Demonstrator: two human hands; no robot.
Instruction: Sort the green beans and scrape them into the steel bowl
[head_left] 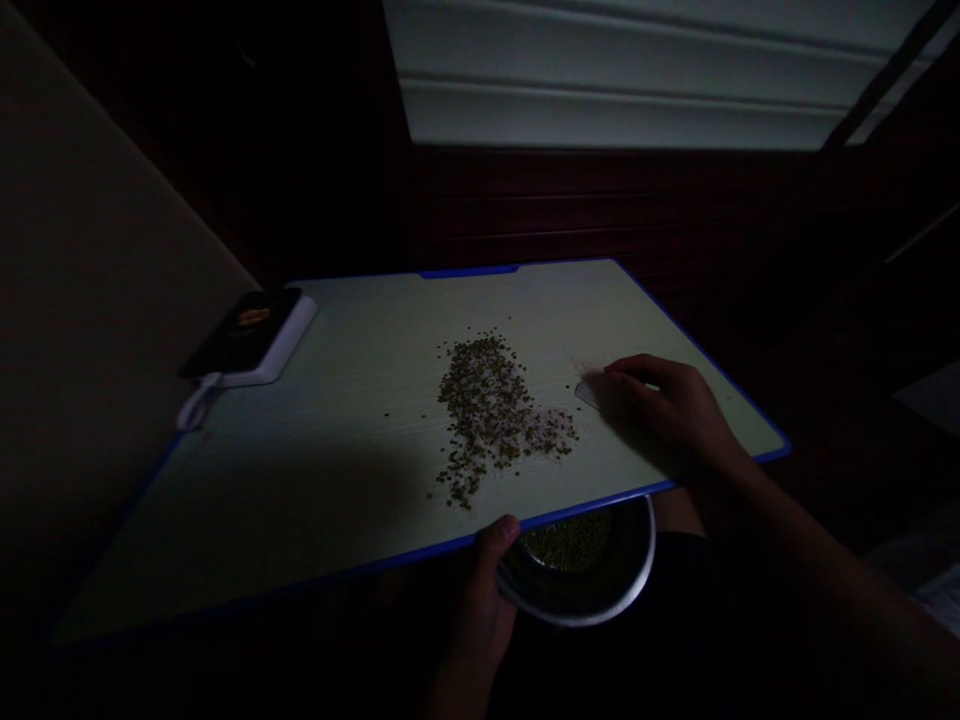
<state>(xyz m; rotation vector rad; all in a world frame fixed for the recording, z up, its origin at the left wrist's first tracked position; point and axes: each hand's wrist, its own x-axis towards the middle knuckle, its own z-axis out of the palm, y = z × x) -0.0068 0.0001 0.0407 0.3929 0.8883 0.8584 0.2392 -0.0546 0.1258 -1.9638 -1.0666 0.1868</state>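
- Head view, very low light: your left hand (484, 590) is closed on the rim of a metal bowl (651, 545), thumb hooked over the rim. The bowl is just below the near edge of the table (300, 470).
- The bowl contents (568, 540) look like the same greenish-brown grain as the loose pile of grains (487, 410) on the tabletop.
- Your right hand (664, 405) lies palm-down on the table, fingers loosely curled toward the pile. A small pale object (587, 392) sits at the fingertips. I cannot tell whether you pinch it or only touch it.
- Position: the pile lies right of the table's middle, to the left of your right hand. Its right fringe is near those fingertips, and contact is not clear. Its near tail points toward the table edge, with your left thumb and the bowl just beyond that edge.
- Risk 1: part of the bowl's mouth is tucked under the table. Any grain crossing the edge to the left of your thumb would likely miss the bowl and drop out of sight.
- Risk 2: you hold the bowl one-handed at the rim only. A small tilt could tip out what it holds.
- Risk 3: single grains lie scattered around the pile. In this dimness they are easy to overlook.
- A dark device (251, 335) with a white cable (196, 405) sits at the far left, well apart from the pile.
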